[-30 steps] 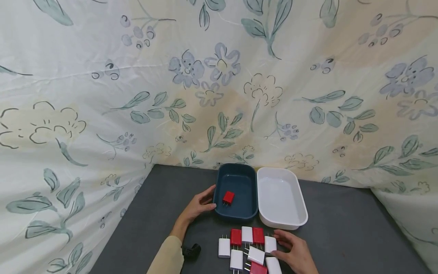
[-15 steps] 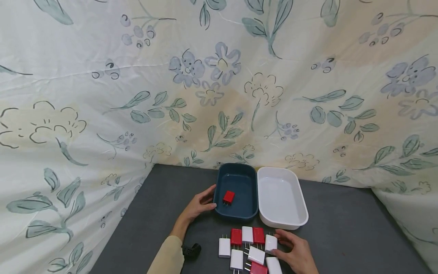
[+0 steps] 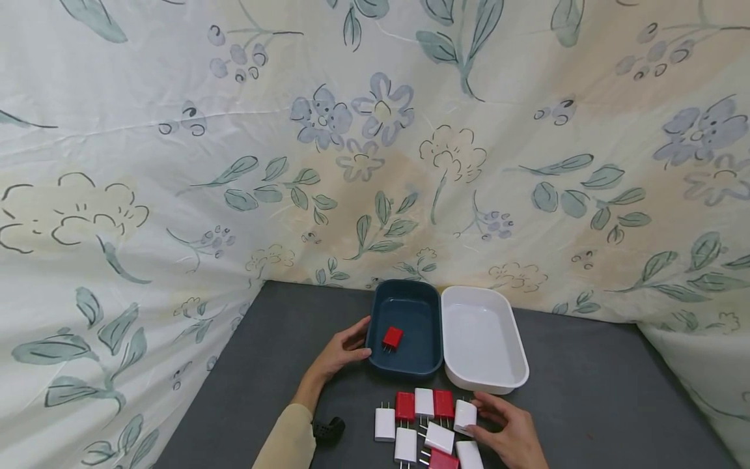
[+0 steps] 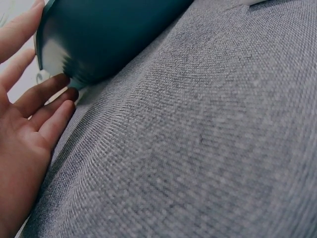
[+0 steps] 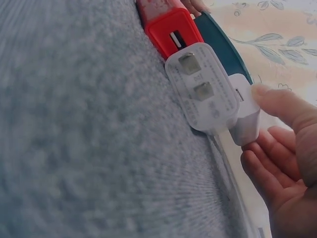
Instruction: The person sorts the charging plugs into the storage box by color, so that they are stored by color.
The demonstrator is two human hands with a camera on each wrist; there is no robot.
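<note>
In the head view my right hand [image 3: 508,435] pinches a white USB wall charger [image 3: 465,417] at the right end of a group of chargers. The right wrist view shows the thumb on one side of this white charger [image 5: 246,114] and fingertips on the other. My left hand [image 3: 338,355] touches the left side of a dark blue tray [image 3: 410,372], its fingers nearly straight along the outer wall [image 4: 114,39]. A red charger [image 3: 392,338] lies inside that tray. Beside the held charger stand a red charger [image 3: 443,404] and a white charger [image 3: 439,438].
A white tray [image 3: 515,348] stands against the blue tray's right side. Several more chargers lie in front, among them a red one [image 3: 404,407] and a white one [image 3: 385,424]. A black object [image 3: 329,430] is by the left sleeve. Floral cloth [image 3: 375,163] hangs behind the dark table.
The white charger in my right hand has shifted slightly right and away from me, parting from its red neighbour. The left hand and both trays stay in place.
</note>
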